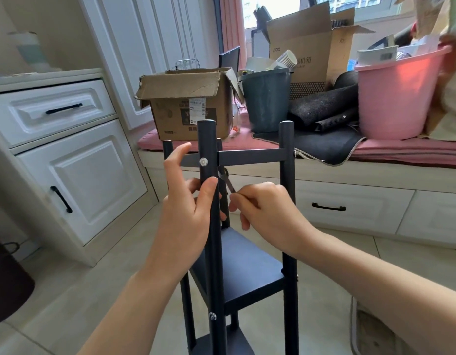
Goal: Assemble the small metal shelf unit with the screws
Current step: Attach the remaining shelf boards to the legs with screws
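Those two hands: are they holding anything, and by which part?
The left hand grips the shelf unit's near black post just below its upper screw. The right hand pinches a small metal wrench by its lower handle end.

The tiled floor (98, 285) carries the black shelf unit (247, 272), standing upright at six o'clock. At one o'clock a window bench (401, 149) with a pink cushion holds a cardboard box (188, 108), a grey bucket (266, 101), dark mats (321, 111) and a pink tub (396, 98).
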`<state>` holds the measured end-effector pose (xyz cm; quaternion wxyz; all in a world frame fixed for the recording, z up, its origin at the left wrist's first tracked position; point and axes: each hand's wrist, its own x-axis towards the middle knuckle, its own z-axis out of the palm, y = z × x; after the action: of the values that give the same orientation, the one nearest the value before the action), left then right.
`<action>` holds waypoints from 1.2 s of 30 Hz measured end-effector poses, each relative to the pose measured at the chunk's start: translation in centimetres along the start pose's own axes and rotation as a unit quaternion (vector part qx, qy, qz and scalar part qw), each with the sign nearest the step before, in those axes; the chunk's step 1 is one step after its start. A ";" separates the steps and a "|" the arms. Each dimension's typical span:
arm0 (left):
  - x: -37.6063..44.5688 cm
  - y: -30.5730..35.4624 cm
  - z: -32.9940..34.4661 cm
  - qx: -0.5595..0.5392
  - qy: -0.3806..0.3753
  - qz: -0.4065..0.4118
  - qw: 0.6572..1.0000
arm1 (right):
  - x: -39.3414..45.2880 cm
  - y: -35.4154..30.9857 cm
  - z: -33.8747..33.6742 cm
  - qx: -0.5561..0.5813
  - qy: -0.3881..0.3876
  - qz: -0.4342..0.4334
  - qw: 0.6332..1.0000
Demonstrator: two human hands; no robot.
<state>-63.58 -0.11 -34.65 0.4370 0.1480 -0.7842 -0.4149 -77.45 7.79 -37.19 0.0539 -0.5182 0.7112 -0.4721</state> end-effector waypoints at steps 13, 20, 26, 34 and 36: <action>0.5 -0.7 -1.3 0.026 -0.003 -0.002 1.000 | 0.7 -0.8 2.1 0.028 0.056 -0.067 0.996; 0.5 -1.0 -1.3 -0.003 -0.004 -0.008 1.000 | 0.7 -0.9 2.7 0.104 0.093 -0.034 0.990; 0.4 -1.1 -1.1 0.026 -0.001 0.000 1.000 | 1.1 -1.2 3.5 0.168 0.068 -0.048 0.982; 0.6 -1.1 -1.1 0.038 0.009 -0.006 0.999 | 1.6 -0.5 3.5 0.132 0.064 -0.033 0.989; 0.6 -1.0 -1.2 0.039 0.009 -0.015 0.999 | 1.6 -0.3 3.2 0.118 0.073 -0.037 0.990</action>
<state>-63.10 -1.66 -34.74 0.4315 0.1801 -0.7936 -0.3892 -76.16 4.60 -38.08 0.0448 -0.4986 0.6330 -0.5906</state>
